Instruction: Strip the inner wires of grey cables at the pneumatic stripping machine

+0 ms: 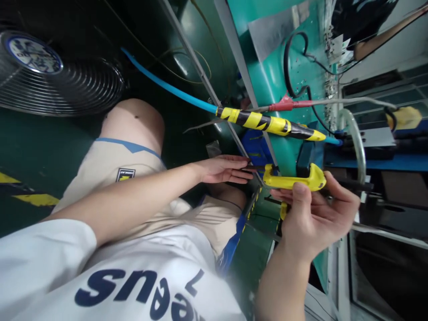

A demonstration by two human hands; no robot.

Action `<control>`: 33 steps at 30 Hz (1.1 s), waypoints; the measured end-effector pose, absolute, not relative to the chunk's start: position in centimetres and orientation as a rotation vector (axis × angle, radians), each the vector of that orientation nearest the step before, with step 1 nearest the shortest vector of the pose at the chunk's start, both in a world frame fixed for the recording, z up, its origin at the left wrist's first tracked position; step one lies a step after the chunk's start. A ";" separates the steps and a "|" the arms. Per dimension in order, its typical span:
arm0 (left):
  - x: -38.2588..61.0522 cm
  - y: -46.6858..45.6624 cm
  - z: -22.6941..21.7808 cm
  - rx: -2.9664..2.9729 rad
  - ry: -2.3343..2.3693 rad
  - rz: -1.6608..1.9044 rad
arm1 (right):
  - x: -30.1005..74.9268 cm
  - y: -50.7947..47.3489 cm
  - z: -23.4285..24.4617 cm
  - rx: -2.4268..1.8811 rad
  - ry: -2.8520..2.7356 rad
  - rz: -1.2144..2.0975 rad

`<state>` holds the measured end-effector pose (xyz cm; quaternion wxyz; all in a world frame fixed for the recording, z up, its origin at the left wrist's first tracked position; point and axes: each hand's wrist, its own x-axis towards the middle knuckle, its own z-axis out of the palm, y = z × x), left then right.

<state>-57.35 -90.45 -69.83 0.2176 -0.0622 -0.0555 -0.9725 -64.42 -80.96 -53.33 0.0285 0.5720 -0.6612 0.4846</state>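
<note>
In my right hand (317, 218) is a yellow C-shaped plastic part (289, 182), gripped between thumb and fingers near the bench edge. My left hand (225, 169) reaches in from the left, its fingers long and close together. A thin dark strip (257, 168) runs from its fingertips to the near end of the yellow part; whether the strip is joined to that part, I cannot tell. Just above the yellow part is a dark blue block-shaped fixture (304, 157). The fingers behind the yellow part are partly hidden.
A blue hose wrapped in yellow-black tape (267, 122) crosses above my hands. Beside it runs a grey cable with red tape (290, 104). A plastic bag (272, 33) lies on the green bench (270, 84). A fan (83, 87) stands left; another person's arm (384, 35) shows top right.
</note>
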 end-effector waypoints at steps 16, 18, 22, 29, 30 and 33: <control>-58.3 -90.8 -69.7 -0.084 -0.221 -2.548 | -64.8 -80.8 -53.2 1.791 -2.112 1.386; -58.1 -90.5 -69.7 -0.056 -0.205 -2.511 | -64.8 -80.8 -53.2 1.791 -2.135 1.416; -57.6 -90.2 -69.5 -0.012 -0.220 -2.427 | -64.7 -80.9 -53.2 1.805 -2.155 1.487; -56.8 -90.6 -70.1 -0.050 -0.255 -2.656 | -64.8 -81.0 -53.1 1.838 -2.186 1.477; -56.9 -90.7 -70.3 -0.086 -0.250 -2.744 | -64.8 -81.0 -53.0 1.838 -2.181 1.476; -56.9 -90.5 -70.6 -0.155 -0.228 -2.809 | -64.9 -80.9 -53.0 1.833 -2.172 1.461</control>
